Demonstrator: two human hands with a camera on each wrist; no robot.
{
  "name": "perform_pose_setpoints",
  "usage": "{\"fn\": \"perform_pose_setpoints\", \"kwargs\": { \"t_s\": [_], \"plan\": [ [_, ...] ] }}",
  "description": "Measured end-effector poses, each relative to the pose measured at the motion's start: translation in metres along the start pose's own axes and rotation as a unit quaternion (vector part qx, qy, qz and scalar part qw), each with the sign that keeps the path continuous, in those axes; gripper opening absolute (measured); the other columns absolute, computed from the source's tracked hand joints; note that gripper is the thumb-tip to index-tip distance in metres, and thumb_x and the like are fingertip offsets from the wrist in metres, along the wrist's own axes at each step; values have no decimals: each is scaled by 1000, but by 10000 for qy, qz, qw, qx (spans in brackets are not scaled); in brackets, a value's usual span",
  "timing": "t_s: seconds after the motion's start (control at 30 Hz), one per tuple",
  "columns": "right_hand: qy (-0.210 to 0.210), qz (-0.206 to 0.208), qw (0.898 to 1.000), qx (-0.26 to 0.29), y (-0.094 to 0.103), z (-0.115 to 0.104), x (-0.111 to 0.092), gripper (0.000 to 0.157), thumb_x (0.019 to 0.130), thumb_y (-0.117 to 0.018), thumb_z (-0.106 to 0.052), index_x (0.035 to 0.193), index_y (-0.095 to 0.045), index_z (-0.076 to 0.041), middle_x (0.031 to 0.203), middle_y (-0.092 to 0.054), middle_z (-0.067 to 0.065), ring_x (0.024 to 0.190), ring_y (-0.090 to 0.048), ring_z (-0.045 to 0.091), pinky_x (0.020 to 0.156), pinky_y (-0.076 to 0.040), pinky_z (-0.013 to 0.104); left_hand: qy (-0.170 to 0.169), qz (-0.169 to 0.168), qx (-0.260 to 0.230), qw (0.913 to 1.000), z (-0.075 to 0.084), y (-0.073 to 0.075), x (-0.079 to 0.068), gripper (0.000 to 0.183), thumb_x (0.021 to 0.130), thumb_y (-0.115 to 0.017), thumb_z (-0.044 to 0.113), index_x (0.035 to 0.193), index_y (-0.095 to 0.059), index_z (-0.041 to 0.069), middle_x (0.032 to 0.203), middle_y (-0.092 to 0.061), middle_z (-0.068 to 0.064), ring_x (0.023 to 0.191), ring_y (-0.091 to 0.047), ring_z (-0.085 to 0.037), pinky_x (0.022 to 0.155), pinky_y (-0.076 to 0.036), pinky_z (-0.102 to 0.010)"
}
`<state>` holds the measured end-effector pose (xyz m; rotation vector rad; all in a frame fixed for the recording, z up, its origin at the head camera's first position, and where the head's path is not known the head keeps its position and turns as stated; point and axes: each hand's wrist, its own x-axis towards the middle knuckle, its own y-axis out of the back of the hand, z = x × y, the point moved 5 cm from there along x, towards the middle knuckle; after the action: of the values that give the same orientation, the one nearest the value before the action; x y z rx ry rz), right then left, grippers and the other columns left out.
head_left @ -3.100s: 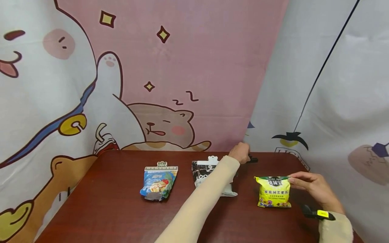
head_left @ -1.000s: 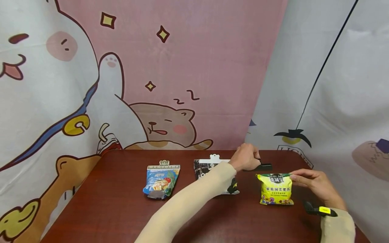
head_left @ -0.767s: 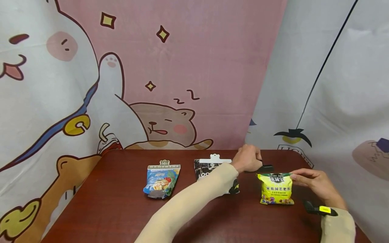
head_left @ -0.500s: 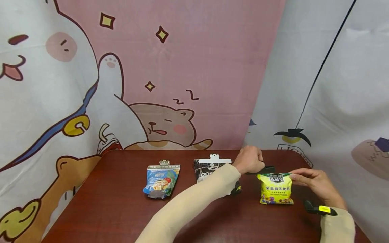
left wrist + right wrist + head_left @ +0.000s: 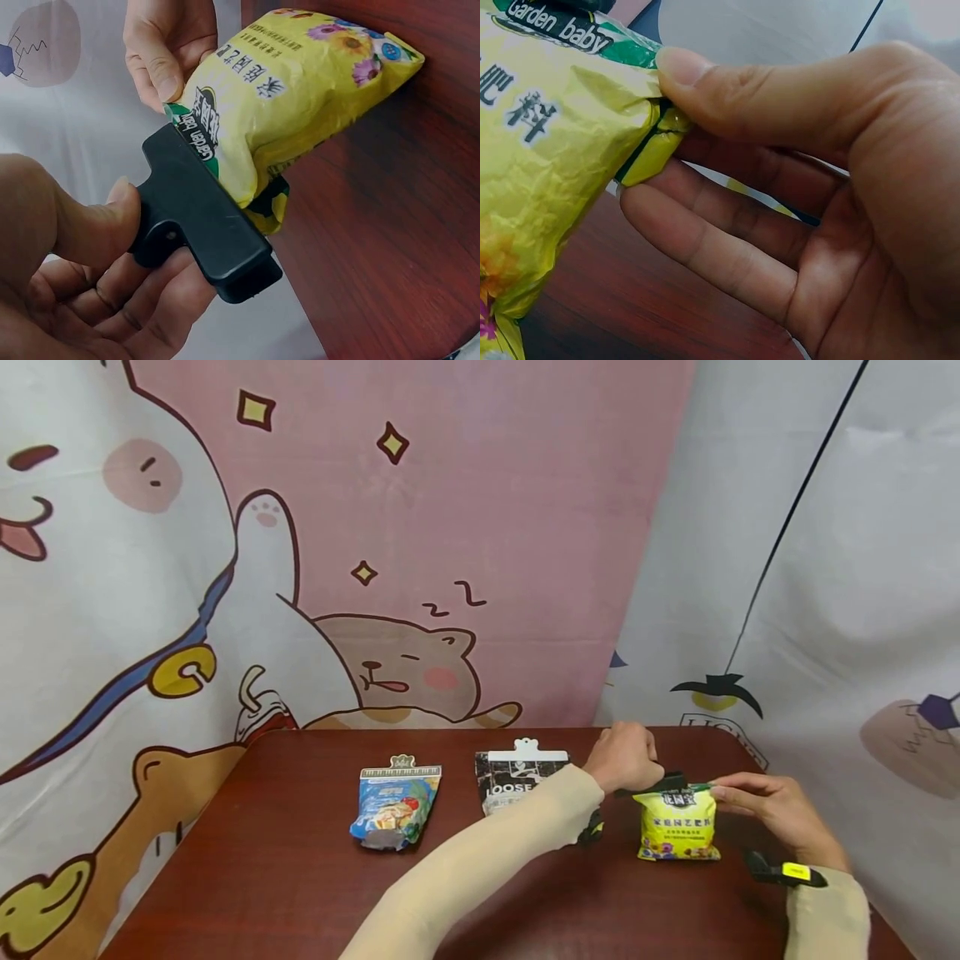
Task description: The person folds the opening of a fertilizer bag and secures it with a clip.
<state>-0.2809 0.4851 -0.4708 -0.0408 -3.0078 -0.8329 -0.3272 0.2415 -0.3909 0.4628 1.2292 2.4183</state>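
My left hand (image 5: 624, 758) pinches a black bag clip (image 5: 202, 214) between thumb and fingers. In the left wrist view the clip lies along the folded green top edge of a yellow fertilizer bag (image 5: 677, 828); whether its jaws have closed over that edge I cannot tell. The bag stands upright on the table, with flowers printed near its base. My right hand (image 5: 780, 814) pinches the bag's top right corner, thumb in front, as the right wrist view shows. In the head view, the left hand's fingertips are hidden behind its back.
On the dark red table (image 5: 285, 877) stand a blue bag (image 5: 393, 810) with a light clip on top and, further right, a black and white bag (image 5: 510, 781) with a white clip. My left forearm partly covers that second bag. A cartoon-printed curtain (image 5: 525, 568) hangs behind.
My left hand has brought the black bag clip from the table's back rightward and nearer, onto the yellow bag's top edge. The right hand keeps its pinch on the corner.
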Motion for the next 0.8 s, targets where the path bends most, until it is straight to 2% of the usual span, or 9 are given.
{"fn": "perform_pose_setpoints", "kwargs": {
  "t_s": [0.1, 0.4, 0.67, 0.8],
  "plan": [
    [-59, -23, 10000, -1, 0, -1, 0, 42, 98, -70, -32, 119, -72, 4, 97, -74, -20, 88, -77, 16, 77, -61, 29, 11, 49, 65, 10000, 3, 0, 1, 42, 85, -70, 12, 52, -44, 19, 46, -28, 7, 43, -22, -9, 43, -20, -23],
    [-9, 3, 10000, 6, 1, 1, -1, 42, 98, -71, -31, 118, -72, 5, 96, -75, -18, 88, -77, 14, 78, -61, 32, 75, 38, 474, 9988, 13, -7, 7, 38, 86, -75, 23, 55, -54, 21, 51, -44, 9, 51, -45, -7, 48, -36, -21],
    [3, -14, 10000, 63, 0, 1, -1, 43, 97, -71, -32, 119, -73, 4, 99, -76, -18, 88, -77, 13, 79, -62, 33, 92, 43, 693, 9975, 21, -10, 9, 32, 86, -77, 27, 59, -59, 22, 57, -53, 11, 56, -51, -5, 51, -38, -20],
    [-44, 11, 9999, 134, 1, 1, 0, 43, 96, -72, -34, 118, -73, 4, 98, -76, -18, 88, -78, 16, 79, -62, 33, 155, 5, 660, 9977, 23, -11, 11, 34, 86, -77, 27, 58, -58, 22, 55, -50, 10, 55, -50, -6, 50, -38, -21]
  ]
}}
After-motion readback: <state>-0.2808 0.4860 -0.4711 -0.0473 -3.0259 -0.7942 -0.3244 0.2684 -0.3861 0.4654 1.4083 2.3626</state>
